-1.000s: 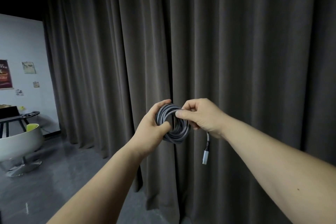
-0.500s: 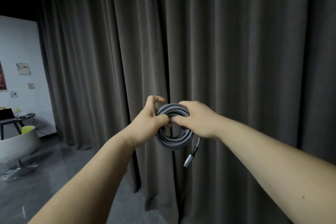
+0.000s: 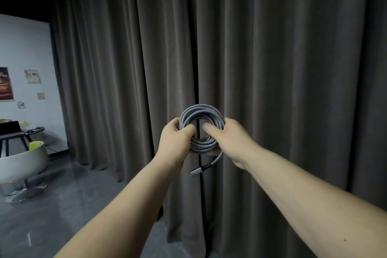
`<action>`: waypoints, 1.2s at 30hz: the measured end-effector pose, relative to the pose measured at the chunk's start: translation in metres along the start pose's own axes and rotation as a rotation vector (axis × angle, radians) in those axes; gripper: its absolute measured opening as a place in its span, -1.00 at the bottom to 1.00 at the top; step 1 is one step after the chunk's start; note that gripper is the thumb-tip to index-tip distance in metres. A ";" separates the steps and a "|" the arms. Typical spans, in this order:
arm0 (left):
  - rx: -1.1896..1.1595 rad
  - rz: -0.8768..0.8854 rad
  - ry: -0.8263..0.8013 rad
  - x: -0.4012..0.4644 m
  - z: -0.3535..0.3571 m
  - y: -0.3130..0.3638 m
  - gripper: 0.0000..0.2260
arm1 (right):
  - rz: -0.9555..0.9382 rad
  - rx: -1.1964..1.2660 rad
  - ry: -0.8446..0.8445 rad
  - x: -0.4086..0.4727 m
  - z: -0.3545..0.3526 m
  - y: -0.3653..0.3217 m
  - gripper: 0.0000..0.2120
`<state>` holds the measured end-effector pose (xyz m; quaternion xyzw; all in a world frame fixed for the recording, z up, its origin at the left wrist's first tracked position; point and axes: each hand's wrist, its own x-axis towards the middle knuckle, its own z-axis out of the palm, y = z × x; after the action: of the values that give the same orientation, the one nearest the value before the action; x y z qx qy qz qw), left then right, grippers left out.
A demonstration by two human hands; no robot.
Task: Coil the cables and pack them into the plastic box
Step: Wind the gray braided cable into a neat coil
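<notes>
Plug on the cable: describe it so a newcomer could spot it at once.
Before the dark curtain, both hands hold a grey coil at mid-frame. Below it a short tail hangs free, ending in the plug, the only silver metal tip there.

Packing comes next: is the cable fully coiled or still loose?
Nearly coiled: the cable forms a tight ring held by both hands, with only its plug end dangling below.

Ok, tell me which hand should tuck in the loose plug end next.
Probably the right hand. The plug hangs on a short tail below the coil, leaving it right under that hand's fingers. The left hand grips the coil's other side, so it can steady it.
</notes>
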<state>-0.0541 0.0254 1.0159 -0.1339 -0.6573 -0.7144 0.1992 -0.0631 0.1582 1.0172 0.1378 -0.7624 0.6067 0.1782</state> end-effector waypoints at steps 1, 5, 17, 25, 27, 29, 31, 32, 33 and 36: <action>0.048 0.010 0.000 0.003 -0.004 -0.001 -0.91 | 0.007 -0.003 -0.073 -0.002 -0.003 0.000 -0.69; 0.225 0.027 -0.047 0.013 -0.021 -0.003 -0.84 | 0.008 -0.073 -0.248 -0.006 -0.017 -0.006 -0.70; 0.646 0.135 -0.292 0.008 -0.028 0.005 -0.79 | -0.321 -0.615 -0.395 -0.004 -0.013 -0.013 -0.53; 0.080 -0.027 -0.208 0.002 -0.018 -0.006 -0.75 | -0.329 -0.435 -0.013 -0.004 -0.012 0.006 -0.82; 0.011 -0.068 -0.156 0.002 -0.010 -0.008 -0.70 | -0.305 -0.395 0.041 -0.003 -0.009 0.007 -0.84; -0.024 -0.058 -0.110 0.002 -0.005 -0.008 -0.79 | -0.279 -0.393 0.046 -0.004 -0.006 0.007 -0.86; 0.054 -0.009 -0.091 0.003 -0.003 -0.007 -0.90 | -0.283 -0.412 0.033 -0.006 -0.007 0.006 -0.85; 0.105 0.009 -0.092 0.004 -0.004 -0.007 -0.91 | -0.288 -0.417 0.017 -0.007 -0.008 0.004 -0.83; 0.149 0.020 -0.094 0.006 -0.006 -0.006 -0.90 | -0.289 -0.422 -0.005 -0.008 -0.008 0.002 -0.82; 0.244 0.016 -0.083 0.014 -0.014 -0.008 -0.87 | -0.244 -0.408 -0.120 -0.008 -0.011 0.001 -0.64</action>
<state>-0.0688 0.0102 1.0141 -0.1432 -0.7460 -0.6213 0.1921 -0.0552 0.1691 1.0155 0.2256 -0.8559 0.4051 0.2288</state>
